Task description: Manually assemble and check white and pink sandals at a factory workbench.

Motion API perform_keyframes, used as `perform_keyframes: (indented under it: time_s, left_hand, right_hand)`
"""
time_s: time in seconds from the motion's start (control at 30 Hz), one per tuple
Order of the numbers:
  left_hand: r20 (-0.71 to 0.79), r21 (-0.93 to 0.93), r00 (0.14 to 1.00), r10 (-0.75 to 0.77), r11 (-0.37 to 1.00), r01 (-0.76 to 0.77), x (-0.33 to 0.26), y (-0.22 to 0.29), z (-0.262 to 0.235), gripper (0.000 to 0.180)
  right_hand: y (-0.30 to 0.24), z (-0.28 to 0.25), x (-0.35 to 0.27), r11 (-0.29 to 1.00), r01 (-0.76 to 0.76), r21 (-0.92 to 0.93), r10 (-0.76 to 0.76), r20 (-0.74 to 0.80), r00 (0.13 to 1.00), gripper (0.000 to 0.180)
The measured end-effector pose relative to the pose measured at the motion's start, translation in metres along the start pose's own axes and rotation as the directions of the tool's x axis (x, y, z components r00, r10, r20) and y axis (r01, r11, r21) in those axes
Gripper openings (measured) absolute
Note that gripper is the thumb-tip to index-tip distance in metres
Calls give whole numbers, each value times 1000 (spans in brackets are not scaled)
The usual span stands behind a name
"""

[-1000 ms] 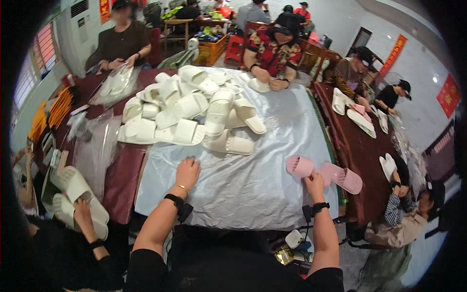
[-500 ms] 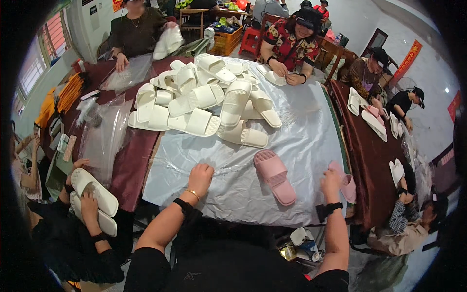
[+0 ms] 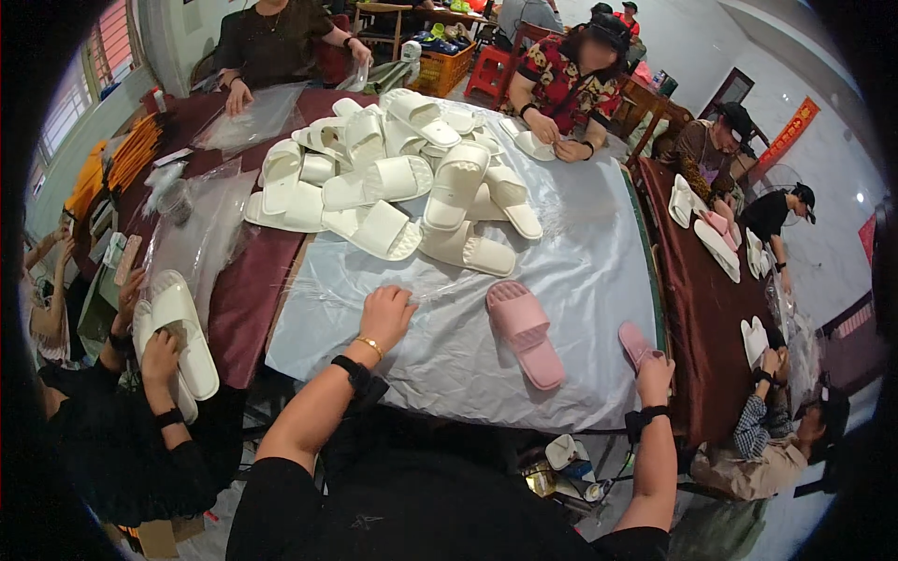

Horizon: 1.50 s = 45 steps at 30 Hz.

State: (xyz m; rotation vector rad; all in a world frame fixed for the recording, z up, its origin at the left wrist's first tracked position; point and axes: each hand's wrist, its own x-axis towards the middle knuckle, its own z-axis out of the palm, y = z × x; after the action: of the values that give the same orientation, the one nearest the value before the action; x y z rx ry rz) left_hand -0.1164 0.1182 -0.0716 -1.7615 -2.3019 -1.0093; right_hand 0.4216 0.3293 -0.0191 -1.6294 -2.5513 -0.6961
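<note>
A pile of white foam slippers [image 3: 402, 178] covers the table's [image 3: 589, 271] 12 o'clock end. One pink foam slipper [image 3: 525, 331] lies flat at centre. At 4 o'clock, right hand [image 3: 653, 377] grips another pink slipper [image 3: 634, 342]. At 9 o'clock, left hand [image 3: 386, 314] presses curled fingers on the clear plastic sheet [image 3: 449, 346].

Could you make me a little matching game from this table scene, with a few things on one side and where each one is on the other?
Things:
1. pink slipper
2. pile of white slippers
3. left hand
4. right hand

Places:
A. gripping a second pink slipper at the table's right edge
B. far side of the table
C. lying alone on the plastic sheet
D. resting flat on the plastic

Pairs: 1-C, 2-B, 3-D, 4-A
</note>
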Motion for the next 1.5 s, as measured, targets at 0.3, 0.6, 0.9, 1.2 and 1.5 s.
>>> perform_keyframes:
  time_s: [0.3,0.6,0.9,1.2,1.5]
  left_hand:
    - [3,28,1000,12,1000,-12,-14,9,-21,34]
    - [-27,-56,999,45,997,-47,-19,-11,-8,26]
    - [-13,-180,997,72,981,-73,-20,-19,-16,25]
    - [-25,-262,998,52,963,-56,-20,-27,-11,28]
    - [-41,-213,995,93,972,-99,-21,-29,-10,32]
  right_hand:
    - [-41,-29,68,737,-253,627,295,40,955,21]
    - [-121,-129,69,-283,-670,686,-253,620,743,22]
    - [-169,-192,30,-39,-784,619,-468,682,562,27]
    - [-238,-130,34,-496,-732,467,-338,673,658,36]
    - [-248,-106,19,475,13,880,-73,25,997,44]
